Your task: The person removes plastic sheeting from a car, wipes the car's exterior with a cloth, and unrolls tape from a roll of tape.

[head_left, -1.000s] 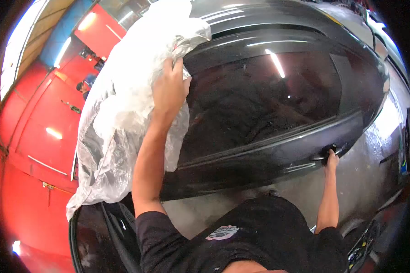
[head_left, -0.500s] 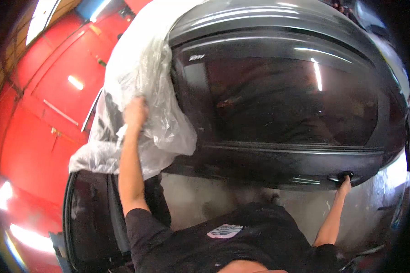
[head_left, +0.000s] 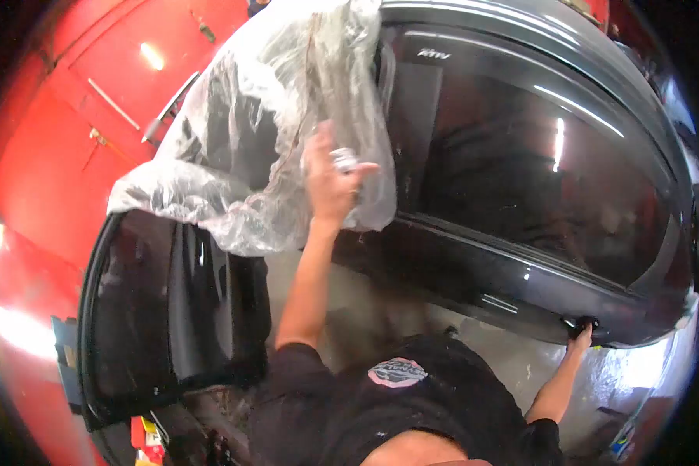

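Observation:
Clear plastic sheeting [head_left: 248, 101] drapes over one end of a dark car [head_left: 474, 163], its bunched lower edge lying across the top of an open door [head_left: 147, 303]. Against the sheet is my left hand [head_left: 334, 175], blurred, with its thumb out to the side and its fingers pointing up; a bright crumpled bit of film shows beside the thumb. At the right, my right hand [head_left: 584, 335] has its fingers wrapped at the dark door handle [head_left: 579, 322] on the car's near side.
Red walls [head_left: 46, 155] with light strips stand at the left. A mirror [head_left: 167, 109] sticks out past the sheet. Grey floor [head_left: 474, 353] shows between my body and the car. A red and yellow object [head_left: 146, 439] lies at the lower left.
My left hand has moved off the bunched sheet and to the right, its fingers now spread. The view has shifted, showing more of the open door. My right hand stays at the handle.

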A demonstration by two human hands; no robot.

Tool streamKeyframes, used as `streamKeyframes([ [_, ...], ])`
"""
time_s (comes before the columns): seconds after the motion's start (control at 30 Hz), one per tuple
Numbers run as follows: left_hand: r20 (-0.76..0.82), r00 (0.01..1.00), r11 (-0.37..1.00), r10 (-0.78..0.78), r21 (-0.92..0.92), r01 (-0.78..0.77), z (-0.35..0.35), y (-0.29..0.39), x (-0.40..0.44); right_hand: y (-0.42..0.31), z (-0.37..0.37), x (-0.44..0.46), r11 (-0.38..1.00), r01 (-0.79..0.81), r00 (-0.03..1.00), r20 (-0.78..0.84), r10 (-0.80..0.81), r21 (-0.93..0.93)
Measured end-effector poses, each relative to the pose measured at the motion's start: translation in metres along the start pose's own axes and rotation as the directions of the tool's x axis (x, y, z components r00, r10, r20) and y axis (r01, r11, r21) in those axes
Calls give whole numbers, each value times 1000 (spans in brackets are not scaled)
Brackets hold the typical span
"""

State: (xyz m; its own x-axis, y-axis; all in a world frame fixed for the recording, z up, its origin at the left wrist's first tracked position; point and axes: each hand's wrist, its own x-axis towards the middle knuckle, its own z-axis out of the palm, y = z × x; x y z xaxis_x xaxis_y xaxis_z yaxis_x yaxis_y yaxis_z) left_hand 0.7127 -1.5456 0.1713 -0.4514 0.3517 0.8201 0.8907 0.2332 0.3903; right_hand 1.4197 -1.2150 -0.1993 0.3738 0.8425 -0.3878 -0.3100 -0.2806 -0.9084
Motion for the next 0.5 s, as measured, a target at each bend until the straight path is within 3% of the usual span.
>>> streamKeyframes([
  [0.07,324,943,987,-73,161,21,23,-11,-10,-8,9,-6,998,-51,999,19,51,21],
  [0.1,505,849,964,-157,267,20,36,-31,-15,-9,10,-5,996,-78,997,27,77,39],
  [0.17,582,760,944,-288,306,124,49,-98,-18,-6,6,9,987,-136,991,18,135,90],
  [0.23,599,748,933,-286,352,75,43,-161,-22,-11,5,-5,978,-184,982,-14,186,98],
  [0.3,549,779,916,-304,393,81,40,-210,-33,7,-18,28,988,-153,988,21,153,15],
  [0.37,363,883,855,-297,512,78,48,-263,-30,3,-16,27,985,-172,985,13,172,-1],
  [0.43,232,923,840,-307,521,149,44,-284,-5,6,-12,22,980,-192,981,28,191,47],
  [0.5,-42,937,800,-346,509,318,57,-295,10,-3,-7,11,975,-219,976,20,218,41],
])
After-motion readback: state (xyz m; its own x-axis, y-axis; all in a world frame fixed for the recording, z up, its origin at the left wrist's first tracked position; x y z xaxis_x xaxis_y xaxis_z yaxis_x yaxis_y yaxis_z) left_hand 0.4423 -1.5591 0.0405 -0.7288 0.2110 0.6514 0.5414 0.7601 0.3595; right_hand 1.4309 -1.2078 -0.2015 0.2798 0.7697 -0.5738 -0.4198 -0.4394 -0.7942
